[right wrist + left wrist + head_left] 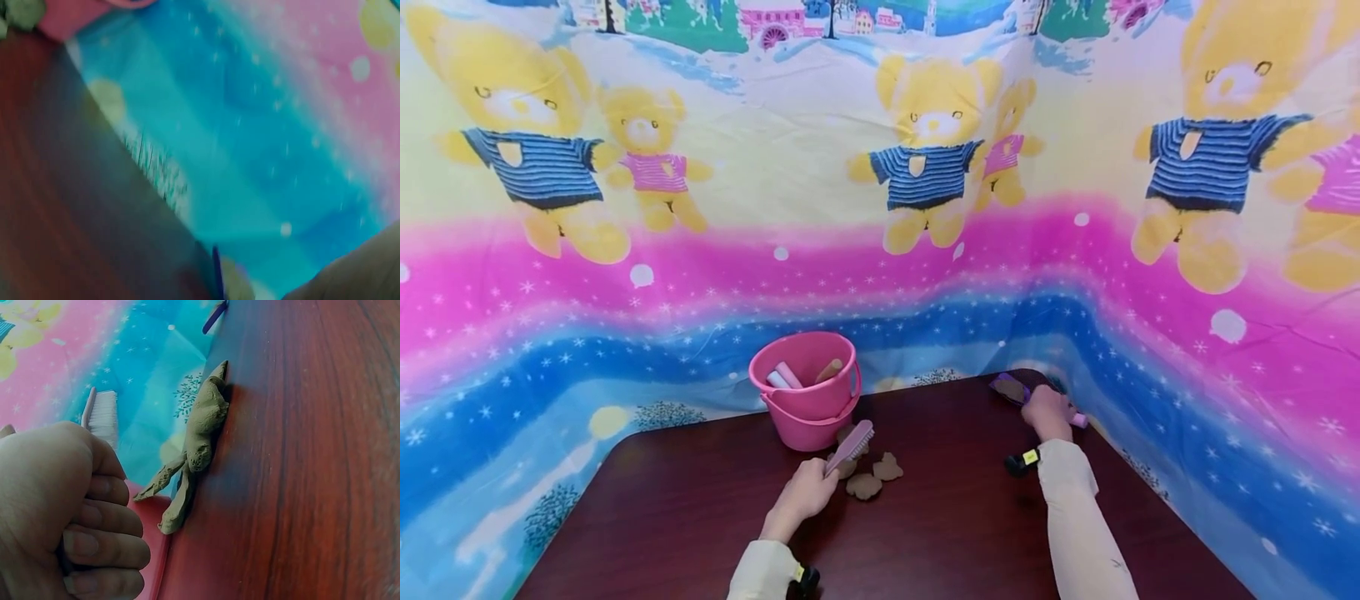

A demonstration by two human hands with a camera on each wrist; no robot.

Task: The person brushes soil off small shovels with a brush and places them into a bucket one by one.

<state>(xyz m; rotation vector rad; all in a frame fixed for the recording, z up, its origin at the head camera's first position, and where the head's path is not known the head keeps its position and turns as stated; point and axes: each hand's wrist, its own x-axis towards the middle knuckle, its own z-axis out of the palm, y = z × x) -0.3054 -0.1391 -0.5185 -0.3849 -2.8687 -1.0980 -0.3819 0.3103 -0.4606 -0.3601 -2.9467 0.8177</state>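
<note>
My left hand (pixel 808 489) grips the handle of a pink brush (pixel 854 442) with pale bristles. The brush head is held over several brown clay-like lumps (pixel 864 486) lying by the bucket. In the left wrist view the fingers curl into a fist below the bristles (pixel 104 416), beside the lumps (pixel 206 415). At the table's far right corner, my right hand (pixel 1048 411) holds a small purple shovel (pixel 1004 385); a pink handle end (pixel 1079 420) sticks out behind the hand. A brown lump (pixel 237 281) lies on the shovel blade, only partly visible in the right wrist view.
A pink bucket (pixel 808 427) stands at the back of the dark wooden table (pixel 940 533), with pink, white and tan sticks (pixel 788 375) poking up inside. Printed cloth with bears (pixel 925 167) hangs behind and along the right side, close to the table's edges.
</note>
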